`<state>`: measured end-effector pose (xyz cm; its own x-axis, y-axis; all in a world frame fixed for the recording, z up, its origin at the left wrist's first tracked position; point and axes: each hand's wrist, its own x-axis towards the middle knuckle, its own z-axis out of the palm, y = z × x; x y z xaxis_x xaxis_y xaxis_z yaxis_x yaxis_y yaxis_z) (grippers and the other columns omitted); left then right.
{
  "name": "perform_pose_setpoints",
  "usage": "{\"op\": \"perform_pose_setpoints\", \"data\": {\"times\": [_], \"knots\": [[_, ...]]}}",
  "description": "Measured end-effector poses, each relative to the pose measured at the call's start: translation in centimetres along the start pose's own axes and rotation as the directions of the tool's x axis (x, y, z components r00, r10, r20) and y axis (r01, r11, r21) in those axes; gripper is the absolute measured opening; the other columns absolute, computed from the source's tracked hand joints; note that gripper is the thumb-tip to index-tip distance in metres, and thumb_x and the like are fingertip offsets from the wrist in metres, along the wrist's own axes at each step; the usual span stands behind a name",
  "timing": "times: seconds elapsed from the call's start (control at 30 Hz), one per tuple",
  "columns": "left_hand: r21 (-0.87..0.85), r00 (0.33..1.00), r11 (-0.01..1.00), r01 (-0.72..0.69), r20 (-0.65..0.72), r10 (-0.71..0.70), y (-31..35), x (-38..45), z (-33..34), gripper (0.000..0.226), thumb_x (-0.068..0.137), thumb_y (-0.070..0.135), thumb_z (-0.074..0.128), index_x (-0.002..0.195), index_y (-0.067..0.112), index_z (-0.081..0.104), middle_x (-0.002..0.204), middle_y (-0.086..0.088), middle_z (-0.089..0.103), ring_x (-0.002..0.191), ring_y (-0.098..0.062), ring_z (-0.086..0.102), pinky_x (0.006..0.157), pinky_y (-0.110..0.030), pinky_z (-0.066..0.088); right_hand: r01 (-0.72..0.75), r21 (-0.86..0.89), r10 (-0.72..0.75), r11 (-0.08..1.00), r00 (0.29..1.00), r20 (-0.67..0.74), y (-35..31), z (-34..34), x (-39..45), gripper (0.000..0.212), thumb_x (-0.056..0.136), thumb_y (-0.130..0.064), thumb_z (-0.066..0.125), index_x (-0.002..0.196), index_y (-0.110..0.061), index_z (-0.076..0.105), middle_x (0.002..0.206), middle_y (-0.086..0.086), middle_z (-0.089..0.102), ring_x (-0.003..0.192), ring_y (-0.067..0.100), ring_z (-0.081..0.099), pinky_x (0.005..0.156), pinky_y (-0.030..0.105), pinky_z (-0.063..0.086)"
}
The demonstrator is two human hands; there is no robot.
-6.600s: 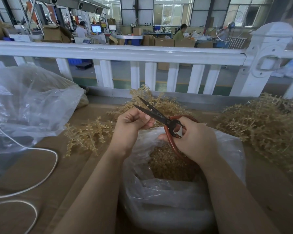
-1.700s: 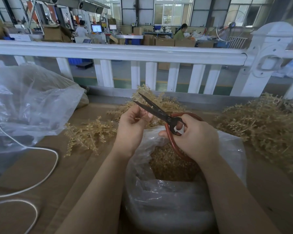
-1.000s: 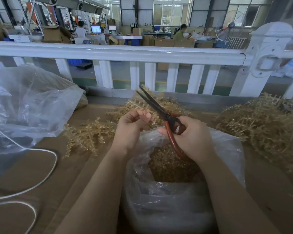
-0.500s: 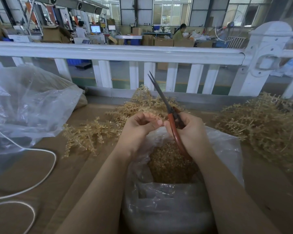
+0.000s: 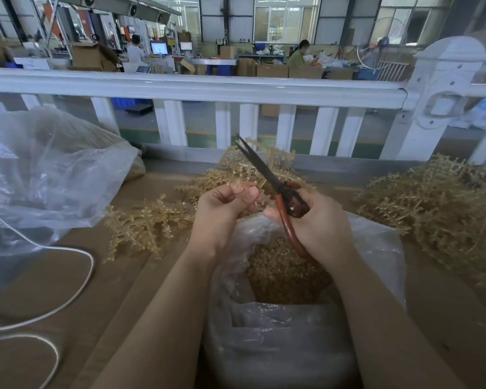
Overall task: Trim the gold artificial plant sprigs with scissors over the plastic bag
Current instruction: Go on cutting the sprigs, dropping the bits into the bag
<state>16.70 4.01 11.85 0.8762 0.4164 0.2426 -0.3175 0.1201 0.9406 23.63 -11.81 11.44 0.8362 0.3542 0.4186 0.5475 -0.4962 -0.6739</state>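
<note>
Reaching in from the bottom edge, both bare forearms angled inward and meeting above the open mouth of the plastic bag [image 5: 376, 248] at the near edge of the counter [image 5: 68, 290]. Left hand [image 5: 222, 211] raised, knuckles toward the camera, fingers curled in and thumb pressed against them, pinching a small gold sprig [image 5: 240, 186] whose tip pokes out just above the fingertips. Right hand [image 5: 317, 223] just beside it, wrapped around the red handles of the scissors [image 5: 267, 172], fingers through the loop; dark blades together, pointing up and away to the left, toward the white railing [image 5: 236, 89]. Gold trimmings [image 5: 281, 273] heaped inside the bag, directly under both hands. More gold sprigs on the counter: a loose cluster [image 5: 146, 223] left of the left wrist, a pile [image 5: 264, 161] behind the blades, a larger heap [image 5: 438, 211] far right. At far left, a second clear bag [image 5: 48, 175], with a white cord [image 5: 76, 293] looping across the counter.
</note>
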Motion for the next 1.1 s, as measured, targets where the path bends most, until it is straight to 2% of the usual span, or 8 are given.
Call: {"op": "perform_pose_setpoints", "data": {"times": [0.07, 0.17, 0.3, 0.4, 0.5, 0.7, 0.97, 1.1], "knots": [[0.004, 0.999, 1.0, -0.027, -0.02, 0.027, 0.02, 0.09, -0.17, 0.007, 0.073, 0.023, 0.076, 0.067, 0.02, 0.073, 0.07, -0.001, 0.069, 0.065, -0.009, 0.06, 0.065, -0.018, 0.049, 0.022, -0.108, -0.02, 0.994, 1.0, 0.024, 0.05, -0.16, -0.08, 0.071, 0.054, -0.095, 0.053, 0.099, -0.041, 0.062, 0.074, -0.033, 0.055, 0.071, -0.01, 0.049, 0.061, 0.012, 0.032], [-0.021, 0.997, 0.998, -0.067, -0.025, 0.067, -0.01, 0.1, -0.39, 0.007, 0.077, 0.017, 0.073, 0.074, 0.012, 0.069, 0.067, -0.002, 0.065, 0.062, -0.008, 0.057, 0.063, -0.018, 0.047, 0.092, -0.191, -0.084, 0.977, 0.995, 0.047, 0.18, -0.17, -0.21, 0.063, 0.06, -0.094, 0.05, 0.1, -0.045, 0.051, 0.074, -0.034, 0.047, 0.067, -0.015, 0.042, 0.059, 0.009, 0.028], [-0.047, 0.997, 0.996, -0.078, -0.008, 0.078, -0.07, 0.11, -0.44, 0.007, 0.088, 0.003, 0.065, 0.082, 0.006, 0.067, 0.071, -0.005, 0.058, 0.065, -0.01, 0.05, 0.066, -0.021, 0.044, 0.111, -0.208, -0.108, 0.972, 0.994, 0.027, 0.22, -0.27, -0.29, 0.066, 0.061, -0.094, 0.046, 0.1, -0.041, 0.053, 0.081, -0.025, 0.055, 0.071, -0.007, 0.048, 0.058, 0.011, 0.029], [-0.037, 0.997, 0.997, -0.075, -0.019, 0.074, -0.27, 0.26, -0.48, 0.016, 0.092, -0.002, 0.059, 0.082, 0.006, 0.068, 0.072, -0.007, 0.056, 0.068, -0.016, 0.044, 0.067, -0.029, 0.039, 0.131, -0.252, -0.127, 0.959, 0.991, 0.032, 0.21, -0.44, -0.24, 0.072, 0.062, -0.096, 0.042, 0.102, -0.037, 0.055, 0.086, -0.022, 0.058, 0.074, 0.001, 0.052, 0.056, 0.013, 0.032], [-0.051, 0.998, 0.997, -0.065, -0.018, 0.064, -0.18, 0.22, -0.48, 0.03, 0.093, -0.004, 0.057, 0.077, 0.016, 0.074, 0.068, -0.003, 0.057, 0.068, -0.015, 0.044, 0.066, -0.028, 0.039, 0.152, -0.315, -0.149, 0.937, 0.988, 0.032, 0.17, -0.51, -0.15, 0.074, 0.066, -0.093, 0.042, 0.105, -0.031, 0.058, 0.091, -0.017, 0.064, 0.077, 0.008, 0.061, 0.059, 0.022, 0.044], [-0.066, 0.999, 0.997, -0.039, 0.0, 0.039, -0.07, 0.09, -0.39, 0.031, 0.089, -0.002, 0.061, 0.073, 0.019, 0.077, 0.07, 0.001, 0.064, 0.069, -0.01, 0.054, 0.068, -0.02, 0.046, 0.135, -0.336, -0.142, 0.932, 0.99, 0.005, -0.03, -0.4, -0.17, 0.075, 0.066, -0.093, 0.041, 0.103, -0.031, 0.061, 0.086, -0.016, 0.065, 0.072, 0.009, 0.061, 0.058, 0.025, 0.05], [-0.068, 1.0, 0.998, -0.005, 0.02, 0.007, 0.12, 0.02, -0.51, 0.028, 0.088, 0.005, 0.064, 0.069, 0.021, 0.075, 0.07, 0.0, 0.064, 0.071, -0.012, 0.053, 0.076, -0.031, 0.04, 0.13, -0.372, -0.156, 0.919, 0.987, -0.041, 0.01, -0.31, -0.15, 0.084, 0.06, -0.099, 0.022, 0.093, -0.031, 0.06, 0.074, -0.022, 0.055, 0.06, 0.005, 0.051, 0.057, 0.024, 0.052], [-0.088, 0.999, 0.996, 0.022, 0.035, -0.019, 0.27, -0.06, -0.43, 0.014, 0.078, 0.015, 0.068, 0.067, 0.021, 0.075, 0.069, 0.003, 0.066, 0.069, -0.01, 0.056, 0.077, -0.032, 0.038, 0.147, -0.359, -0.17, 0.922, 0.985, -0.031, 0.09, -0.3, -0.2, 0.08, 0.063, -0.097, 0.034, 0.093, -0.03, 0.064, 0.076, -0.02, 0.06, 0.063, 0.006, 0.056, 0.061, 0.03, 0.056]]}}
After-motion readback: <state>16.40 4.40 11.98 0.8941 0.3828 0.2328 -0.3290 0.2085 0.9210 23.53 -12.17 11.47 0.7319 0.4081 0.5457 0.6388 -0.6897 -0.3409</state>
